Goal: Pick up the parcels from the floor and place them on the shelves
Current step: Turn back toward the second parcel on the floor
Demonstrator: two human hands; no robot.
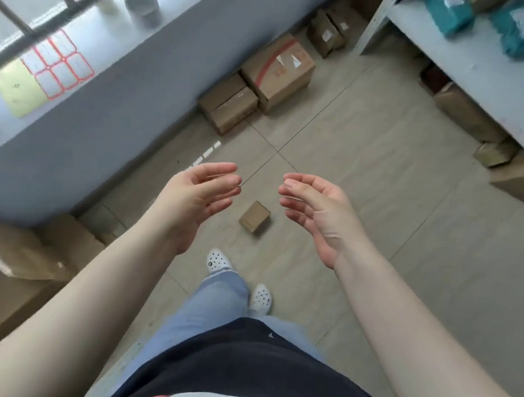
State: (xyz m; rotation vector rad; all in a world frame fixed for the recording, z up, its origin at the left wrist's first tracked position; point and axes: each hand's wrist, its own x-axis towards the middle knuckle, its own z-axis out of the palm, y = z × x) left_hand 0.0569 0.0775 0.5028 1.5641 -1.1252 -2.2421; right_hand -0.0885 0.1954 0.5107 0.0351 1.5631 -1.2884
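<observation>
A small brown cardboard parcel [255, 217] lies on the tiled floor just ahead of my feet. My left hand [195, 196] and my right hand [315, 211] hover above it, one on each side, palms facing each other, fingers curled and apart, holding nothing. Larger cardboard boxes [279, 72] stand along the wall further ahead. A grey metal shelf [478, 68] runs along the right, with teal-wrapped parcels [523, 31] lying on it.
More boxes [464, 112] sit under the shelf on the right. A window sill [77, 46] on the left holds a grey pot and label sheets. Cardboard and a foam-wrapped package [15, 251] lie at the lower left. My feet in white clogs [260, 297] stand behind the small parcel.
</observation>
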